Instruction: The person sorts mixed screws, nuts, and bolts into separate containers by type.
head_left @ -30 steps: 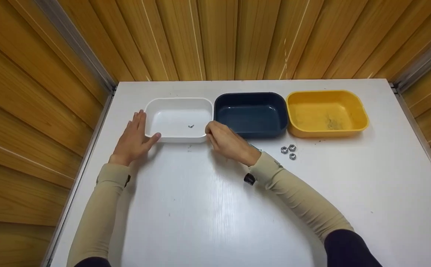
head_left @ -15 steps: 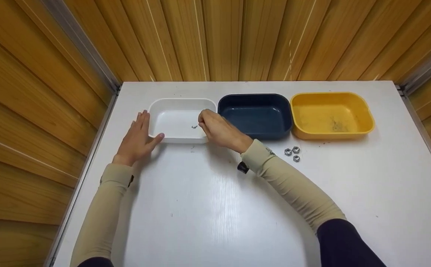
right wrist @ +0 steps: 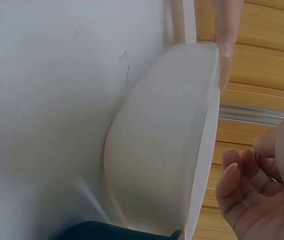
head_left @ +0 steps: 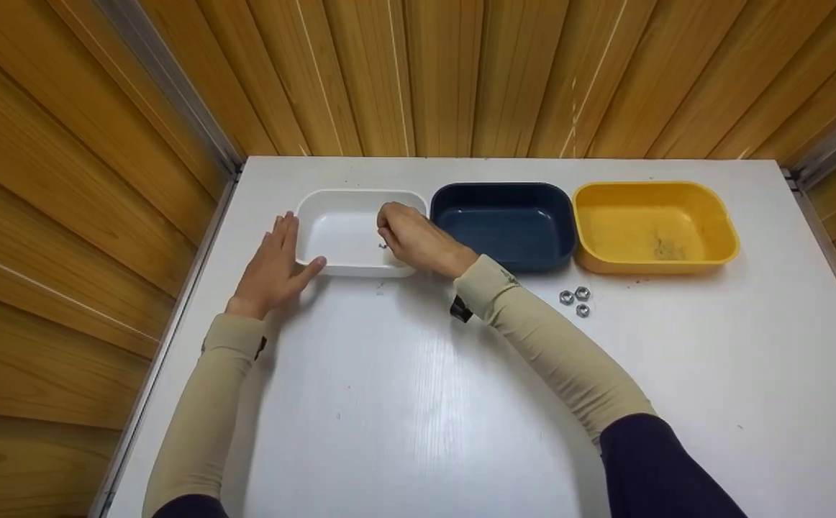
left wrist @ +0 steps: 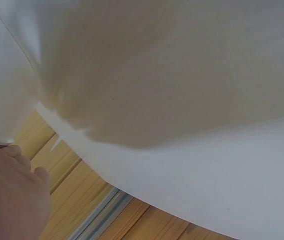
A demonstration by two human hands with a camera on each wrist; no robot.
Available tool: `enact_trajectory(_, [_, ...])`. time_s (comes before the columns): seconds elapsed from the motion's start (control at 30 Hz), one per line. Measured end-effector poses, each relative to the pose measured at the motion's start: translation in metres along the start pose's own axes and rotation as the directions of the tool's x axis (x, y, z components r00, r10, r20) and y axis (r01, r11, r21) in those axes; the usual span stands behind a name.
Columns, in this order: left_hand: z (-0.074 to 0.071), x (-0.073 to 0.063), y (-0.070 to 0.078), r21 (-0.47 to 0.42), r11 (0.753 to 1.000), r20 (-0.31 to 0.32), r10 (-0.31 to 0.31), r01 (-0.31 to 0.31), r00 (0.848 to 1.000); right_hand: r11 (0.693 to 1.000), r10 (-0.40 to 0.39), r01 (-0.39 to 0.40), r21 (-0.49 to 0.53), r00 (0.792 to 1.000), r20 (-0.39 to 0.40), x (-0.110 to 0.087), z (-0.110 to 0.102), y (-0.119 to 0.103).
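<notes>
My left hand rests against the left wall of a white tray, fingers straight along its side and thumb at the front rim. My right hand is over the right part of this tray with fingers curled. In the right wrist view, its thumb and fingertips pinch a small dark threaded piece that looks like a screw; most of it is hidden. On the tray floor lie tiny metal pieces, partly covered by the right hand and too small to tell clearly.
A dark blue tray stands right of the white one, then a yellow tray with a dark smudge on its floor. Several hex nuts lie on the white table before them. Wood-panelled walls enclose the back and sides.
My right hand has moved from the white tray's front right corner up and left, over its inside. The left hand stays at the tray's left side. The head view has shifted slightly.
</notes>
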State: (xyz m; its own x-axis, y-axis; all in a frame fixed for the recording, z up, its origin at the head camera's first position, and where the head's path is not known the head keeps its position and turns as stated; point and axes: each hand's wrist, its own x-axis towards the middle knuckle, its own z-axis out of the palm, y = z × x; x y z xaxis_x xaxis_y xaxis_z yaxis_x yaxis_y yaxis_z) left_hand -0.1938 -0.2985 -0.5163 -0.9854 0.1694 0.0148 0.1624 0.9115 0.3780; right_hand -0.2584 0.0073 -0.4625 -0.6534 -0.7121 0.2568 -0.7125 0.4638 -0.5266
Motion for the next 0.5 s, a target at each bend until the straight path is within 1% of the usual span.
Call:
enact_trajectory(0.23, [0.001,-0.001,0.000,-0.002,1.000,0.002,-0.016,0.016,1.000,0.999,0.018,-0.018,0.027,1.000,0.009,0.011,0.006,0.003])
enact_trajectory(0.4, [0.001,0.000,0.000,0.002,1.000,-0.007,-0.009,0.009,1.000,0.999,0.014,-0.015,0.044,1.000,0.011,0.020,0.012,0.006])
enact_trajectory(0.5, [0.001,0.000,0.001,0.007,1.000,-0.008,-0.007,0.007,1.000,0.998,0.026,-0.027,0.056,0.999,0.021,0.024,0.016,0.007])
